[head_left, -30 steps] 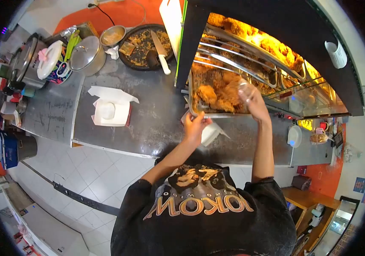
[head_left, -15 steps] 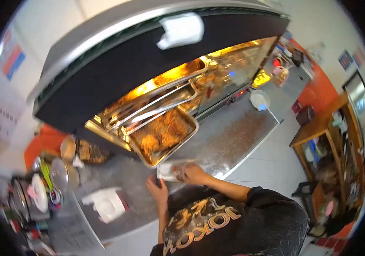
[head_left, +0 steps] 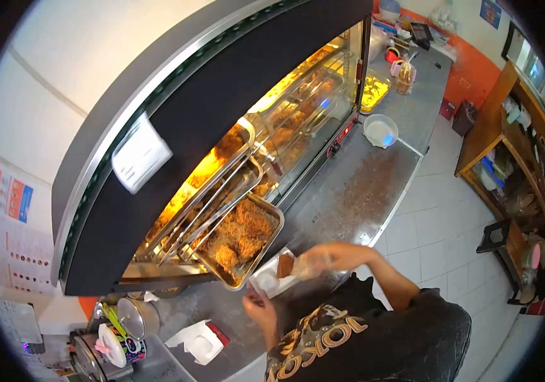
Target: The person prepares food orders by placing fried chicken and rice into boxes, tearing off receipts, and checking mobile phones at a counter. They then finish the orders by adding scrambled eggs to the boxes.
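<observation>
A white food box (head_left: 275,284) lies unfolded on the grey counter, with a brown fried piece (head_left: 285,265) and a round white mound (head_left: 266,280) in it. My left hand (head_left: 261,310) is at the box's near left corner, fingers closed on its edge. On the right, my right hand (head_left: 343,256) is blurred by motion, its fingers around a clear plastic bag (head_left: 312,265). Just beyond the box, a metal tray (head_left: 277,237) of fried chicken (head_left: 242,234) sticks out of the lit display warmer (head_left: 186,149).
Another white box (head_left: 201,344) stands open at the lower left of the counter (head_left: 323,219). A pot (head_left: 139,318) and a lidded cooker (head_left: 84,360) are at the far left. A white bowl (head_left: 380,130) and a yellow-filled tray (head_left: 374,92) stand beyond, right of the warmer.
My right hand has drawn back from the box to the right, and the brown piece now shows in the box. The camera view has turned and shifted.
</observation>
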Tool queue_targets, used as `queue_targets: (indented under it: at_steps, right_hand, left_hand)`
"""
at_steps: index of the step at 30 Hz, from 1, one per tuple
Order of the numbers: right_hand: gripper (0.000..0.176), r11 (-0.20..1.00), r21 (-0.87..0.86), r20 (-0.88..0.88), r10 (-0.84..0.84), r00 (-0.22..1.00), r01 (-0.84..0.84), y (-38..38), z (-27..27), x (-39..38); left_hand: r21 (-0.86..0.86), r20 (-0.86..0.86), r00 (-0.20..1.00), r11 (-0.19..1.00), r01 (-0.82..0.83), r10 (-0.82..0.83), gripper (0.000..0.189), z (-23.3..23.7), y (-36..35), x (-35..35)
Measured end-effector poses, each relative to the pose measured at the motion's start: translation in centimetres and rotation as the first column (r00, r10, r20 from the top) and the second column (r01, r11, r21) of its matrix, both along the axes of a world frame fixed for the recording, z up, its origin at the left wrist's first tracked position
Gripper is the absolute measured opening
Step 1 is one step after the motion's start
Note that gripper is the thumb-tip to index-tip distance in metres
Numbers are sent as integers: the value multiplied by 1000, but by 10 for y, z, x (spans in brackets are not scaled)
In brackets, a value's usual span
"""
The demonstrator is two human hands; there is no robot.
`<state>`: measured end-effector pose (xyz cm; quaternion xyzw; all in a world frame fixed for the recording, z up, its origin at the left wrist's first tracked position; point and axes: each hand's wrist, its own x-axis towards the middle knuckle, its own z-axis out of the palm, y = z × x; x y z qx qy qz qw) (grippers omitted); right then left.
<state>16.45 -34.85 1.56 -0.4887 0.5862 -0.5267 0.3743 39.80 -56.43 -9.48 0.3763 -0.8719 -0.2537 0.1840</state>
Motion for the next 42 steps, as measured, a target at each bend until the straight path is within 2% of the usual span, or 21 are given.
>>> queue_targets:
  at_steps: [1, 2, 3, 4, 5, 6, 7, 9, 12, 15, 16, 19, 21, 23, 25, 27, 29, 32, 34, 38, 42]
  right_hand:
    - [40, 987, -26, -28, -157, 987, 156, 13, 0, -20]
    - [37, 951, -52, -49, -308, 950, 306, 22, 5, -45]
    - [36, 871, -64, -16, -488, 873, 486, 26, 15, -73]
    - [35, 758, -66, 23, -648, 761, 648, 30, 23, -104]
    - [31, 640, -301, -65, -754, 654, 707, 30, 26, -144]
    - [28, 473, -302, -95, -879, 468, 828, 31, 19, -189]
    - [26, 286, -306, -125, -958, 259, 908, 31, 8, -237]
    - [28, 153, -623, -171, -984, 58, 767, 36, 6, -320]
    - [32, -76, -681, -183, -946, -269, 728, 25, -11, -380]
    - [35, -152, -529, -96, -967, -237, 835, 23, -24, -397]
    - [37, -115, -412, -2, -992, -127, 904, 26, -27, -403]
    - [34, -138, -543, -87, -972, -219, 828, 30, -12, -399]
    - [35, -146, -582, 145, -987, -75, 800, 24, -24, -420]
    - [35, -106, -533, -7, -992, -130, 839, 27, -32, -427]
    - [32, -50, -486, 27, -999, -42, 872, 30, -30, -435]
    - [33, -79, -527, 105, -994, -27, 846, 30, -37, -439]
    - [34, -97, -562, -46, -988, -148, 822, 37, -35, -437]
    - [36, -62, -495, 0, -997, -71, 867, 40, -38, -445]
    - [29, -1, -621, -55, -998, -44, 784, 41, -56, -465]
    - [26, 40, -339, 74, -995, 70, 940, 39, -19, -425]
    - [37, 98, -548, -33, -995, 96, 831, 47, -46, -440]
  left_hand:
    - [375, -135, 977, 922, -101, 163, 19, 15, 4, -9]
    - [704, -193, 913, 699, -128, 361, 18, 33, 10, -20]
    - [848, -256, 862, 529, -17, 438, 26, 53, 13, -36]
    - [846, -246, 865, 533, -29, 437, 26, 58, 13, -54]
    - [919, -293, 734, 392, 40, 612, 29, 62, 14, -72]
    - [955, -293, 570, 259, 143, 768, 33, 65, 15, -83]
    - [957, -287, 546, 259, 129, 787, 36, 43, 5, -86]
    - [953, -301, 498, 278, 121, 814, 35, 16, -8, -91]
    - [958, -279, 436, 277, 69, 856, 29, 25, -7, -100]
    - [965, -212, 472, 259, -35, 856, 26, 24, -12, -91]
    - [967, -216, 447, 253, -24, 868, 25, 23, -12, -93]
    - [959, -232, 397, 277, -60, 888, 24, 32, -6, -100]
    - [928, -285, 346, 348, -134, 894, 25, 32, 3, -112]
    - [930, -288, 401, 354, -100, 869, 18, 35, 8, -112]
    - [906, -338, 300, 395, -153, 892, 16, 22, 7, -107]
    - [925, -291, 347, 355, -137, 892, 16, 34, 8, -109]
    - [921, -331, 345, 380, -86, 878, 16, 36, 7, -108]
    - [921, -325, 334, 376, -102, 885, 16, 38, 13, -110]
    - [924, -316, 318, 366, -113, 894, 16, 42, 22, -110]
    - [933, -249, 287, 308, -184, 925, 18, 51, 50, -92]
    - [933, -258, 311, 319, -166, 915, 15, 47, 36, -82]
